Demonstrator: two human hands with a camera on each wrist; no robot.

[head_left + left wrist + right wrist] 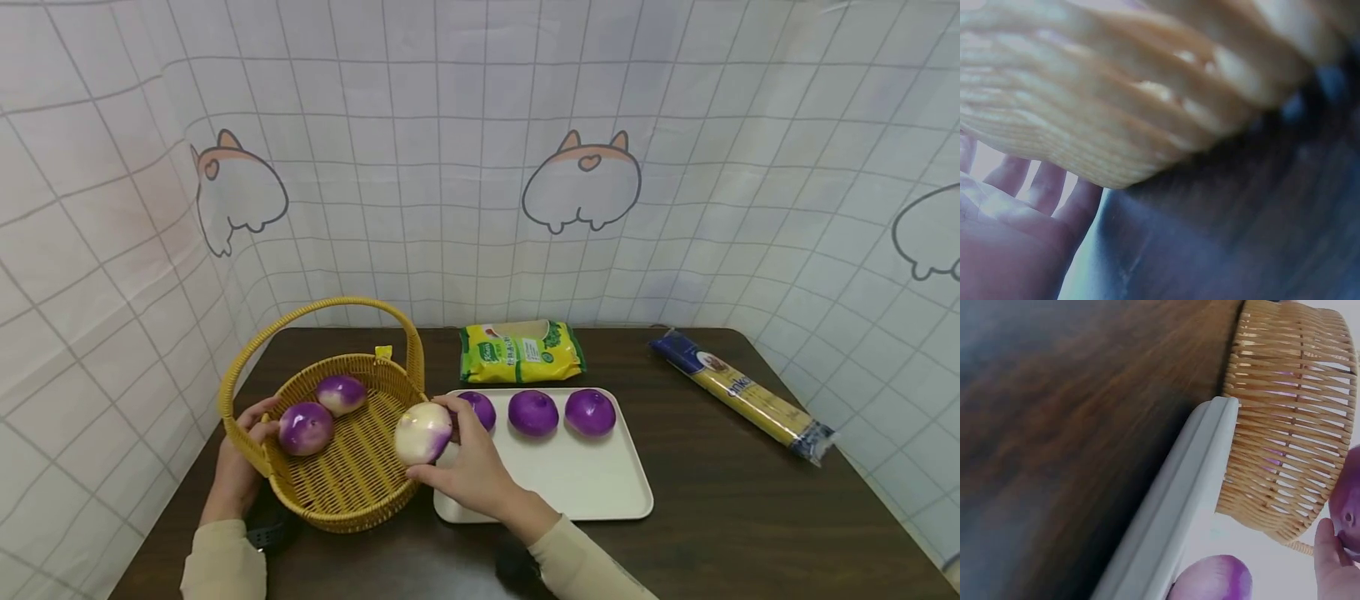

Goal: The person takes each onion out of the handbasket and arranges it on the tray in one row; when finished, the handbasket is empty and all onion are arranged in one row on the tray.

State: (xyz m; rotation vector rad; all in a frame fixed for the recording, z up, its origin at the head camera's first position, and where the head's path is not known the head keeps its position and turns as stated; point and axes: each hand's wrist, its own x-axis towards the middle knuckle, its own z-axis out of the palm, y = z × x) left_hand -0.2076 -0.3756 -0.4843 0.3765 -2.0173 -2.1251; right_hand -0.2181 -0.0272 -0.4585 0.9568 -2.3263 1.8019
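we have the purple-and-white turnip (pixel 420 435) just above the right rim of the wicker basket (pixel 358 518); the right hand's (pixel 480 471) fingers pinch its sides, probably since anything so smooth slips easily. our left hand (pixel 238 462) grips the basket's left edge by the handle (pixel 415 358), fingers slightly apart, likely to steady it; how tightly, we cannot tell. two basket turnips (pixel 306 429) lie inside, and three tray turnips (pixel 533 413) sit on the white tray (pixel 570 487), whose raised edge should stop them rolling across the desk (pixel 720 517).
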